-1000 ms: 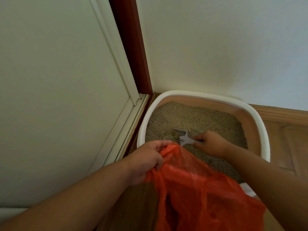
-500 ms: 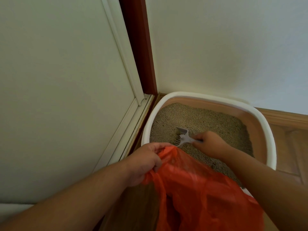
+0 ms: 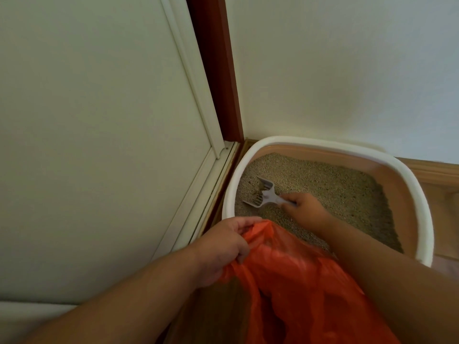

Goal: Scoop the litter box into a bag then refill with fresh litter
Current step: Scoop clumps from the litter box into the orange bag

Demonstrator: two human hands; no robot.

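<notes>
A litter box (image 3: 419,204) with a white rim and pinkish inner walls stands in the room's corner, filled with tan litter (image 3: 330,184). My right hand (image 3: 306,209) grips the handle of a grey slotted scoop (image 3: 263,193), whose head rests on the litter near the box's left wall. My left hand (image 3: 223,247) pinches the rim of an orange plastic bag (image 3: 298,289), holding it up at the near edge of the box. The bag covers the box's near side.
A white door panel (image 3: 99,145) with a dark red frame (image 3: 216,70) runs along the left. A white wall (image 3: 347,70) stands behind the box. Wooden floor and baseboard (image 3: 437,170) show at the right.
My right hand has pushed the scoop further left and away, toward the box's left wall. The left hand still holds the bag at the same spot.
</notes>
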